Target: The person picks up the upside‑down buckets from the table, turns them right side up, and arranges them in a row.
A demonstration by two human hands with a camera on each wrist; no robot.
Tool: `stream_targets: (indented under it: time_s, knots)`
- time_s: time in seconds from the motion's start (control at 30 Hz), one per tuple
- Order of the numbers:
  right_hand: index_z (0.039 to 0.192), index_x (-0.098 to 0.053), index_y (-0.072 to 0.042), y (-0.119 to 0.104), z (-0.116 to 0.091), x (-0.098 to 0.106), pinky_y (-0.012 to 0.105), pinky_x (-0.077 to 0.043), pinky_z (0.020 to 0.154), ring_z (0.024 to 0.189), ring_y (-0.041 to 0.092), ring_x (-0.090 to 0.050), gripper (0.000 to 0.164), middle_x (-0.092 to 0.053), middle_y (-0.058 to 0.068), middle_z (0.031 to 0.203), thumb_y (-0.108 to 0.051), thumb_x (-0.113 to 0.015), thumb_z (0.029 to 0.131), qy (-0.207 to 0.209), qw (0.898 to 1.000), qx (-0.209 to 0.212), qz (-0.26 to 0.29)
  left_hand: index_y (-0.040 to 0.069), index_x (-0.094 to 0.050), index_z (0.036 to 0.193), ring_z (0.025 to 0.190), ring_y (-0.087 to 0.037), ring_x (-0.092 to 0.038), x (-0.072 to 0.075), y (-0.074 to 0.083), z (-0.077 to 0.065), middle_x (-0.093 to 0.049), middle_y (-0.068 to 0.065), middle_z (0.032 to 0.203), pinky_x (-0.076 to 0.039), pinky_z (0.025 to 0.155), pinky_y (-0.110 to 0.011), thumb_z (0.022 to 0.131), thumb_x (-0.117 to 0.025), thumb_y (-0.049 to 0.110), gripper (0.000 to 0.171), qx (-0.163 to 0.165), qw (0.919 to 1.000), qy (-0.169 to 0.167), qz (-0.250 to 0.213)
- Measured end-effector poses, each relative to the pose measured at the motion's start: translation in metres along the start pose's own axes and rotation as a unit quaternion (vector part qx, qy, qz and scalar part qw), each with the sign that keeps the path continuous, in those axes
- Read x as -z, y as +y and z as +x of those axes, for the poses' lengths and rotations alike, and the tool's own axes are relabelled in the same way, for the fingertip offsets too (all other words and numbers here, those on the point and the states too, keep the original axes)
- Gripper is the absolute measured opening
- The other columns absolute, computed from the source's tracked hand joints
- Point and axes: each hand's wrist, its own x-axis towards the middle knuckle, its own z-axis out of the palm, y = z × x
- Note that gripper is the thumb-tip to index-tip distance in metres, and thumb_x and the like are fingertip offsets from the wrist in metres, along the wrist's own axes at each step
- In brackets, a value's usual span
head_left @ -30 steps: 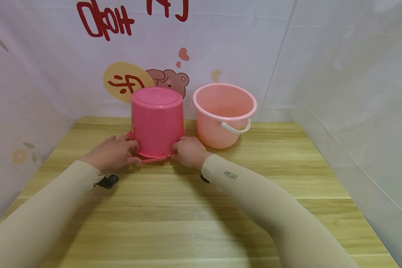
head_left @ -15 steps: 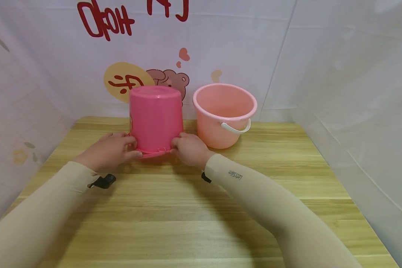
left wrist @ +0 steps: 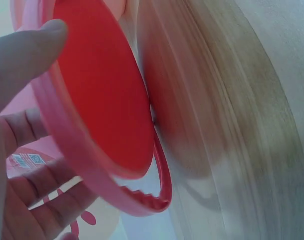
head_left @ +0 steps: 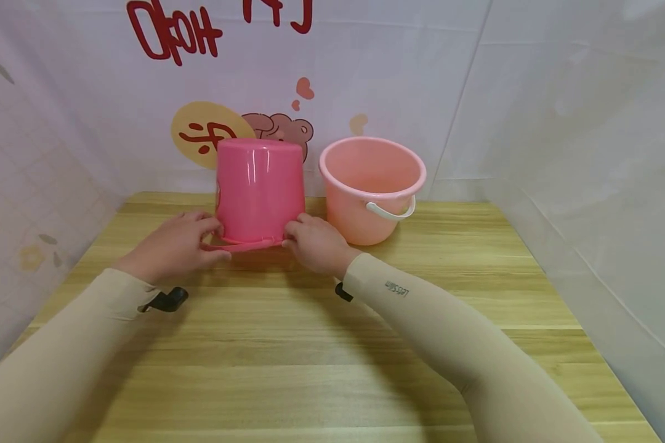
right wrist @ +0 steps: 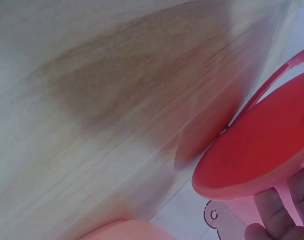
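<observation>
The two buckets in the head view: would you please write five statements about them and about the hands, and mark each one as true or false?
1. The pale pink bucket lies on its side. False: it stands upright, with its mouth up.
2. The dark pink bucket is tilted, its base uppermost. True.
3. The left hand and the right hand both hold the dark pink bucket. True.
4. The white handle belongs to the dark pink bucket. False: it hangs on the pale pink one.
5. The table shows a wood grain. True.
</observation>
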Motion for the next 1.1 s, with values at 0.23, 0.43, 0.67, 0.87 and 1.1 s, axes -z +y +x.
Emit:
stream_targets:
  time_s: [0.23,0.43,0.67,0.87,1.1]
  knots:
    - [0.108,-0.067,-0.016,0.001,-0.001,0.004,0.03,-0.054,0.089,0.098,0.017,-0.059,0.02,-0.061,0.0,0.104,-0.035,-0.062,0.106,0.023,1.0,0.006,0.009,0.008,-0.072,0.122,0.123,-0.039,-0.057,0.007,0.002,0.0,-0.062,-0.019,0.136,-0.053,0.1,-0.059,0.096,-0.075,0.048,0.047,-0.006,0.9998,0.014,-0.008]
    - [0.106,-0.066,-0.017,0.003,-0.001,0.008,0.028,-0.052,0.087,0.096,0.015,-0.056,0.018,-0.06,-0.001,0.1,-0.034,-0.062,0.106,0.034,0.998,-0.001,0.046,0.002,-0.074,0.114,0.128,-0.044,-0.053,0.012,0.004,0.002,-0.061,-0.023,0.138,-0.046,0.108,-0.062,0.1,-0.073,0.037,0.038,-0.03,0.9971,0.067,-0.02]
    - [0.103,-0.063,-0.016,0.002,-0.003,0.017,0.029,-0.051,0.085,0.094,0.016,-0.055,0.019,-0.058,0.0,0.099,-0.034,-0.059,0.108,0.051,0.996,-0.005,0.078,0.001,-0.067,0.126,0.134,-0.041,-0.05,0.007,0.007,0.003,-0.055,-0.02,0.146,-0.045,0.11,-0.063,0.101,-0.072,0.03,0.038,-0.041,0.9854,0.143,-0.083]
    - [0.103,-0.062,-0.015,0.0,-0.004,0.022,0.032,-0.051,0.085,0.093,0.018,-0.055,0.019,-0.057,0.002,0.101,-0.034,-0.06,0.108,0.067,0.993,-0.004,0.095,0.005,-0.063,0.142,0.141,-0.043,-0.044,0.005,0.01,0.006,-0.049,-0.02,0.154,-0.044,0.109,-0.065,0.104,-0.067,0.023,0.042,-0.059,0.9702,0.198,-0.127]
    - [0.107,-0.062,-0.013,-0.001,-0.005,0.026,0.031,-0.051,0.086,0.094,0.018,-0.055,0.019,-0.058,0.003,0.104,-0.032,-0.059,0.108,0.075,0.991,-0.01,0.112,0.013,-0.048,0.158,0.13,-0.051,-0.053,0.004,0.012,0.008,-0.032,-0.02,0.169,-0.048,0.103,-0.07,0.105,-0.062,0.017,0.055,-0.059,0.9584,0.257,-0.11]
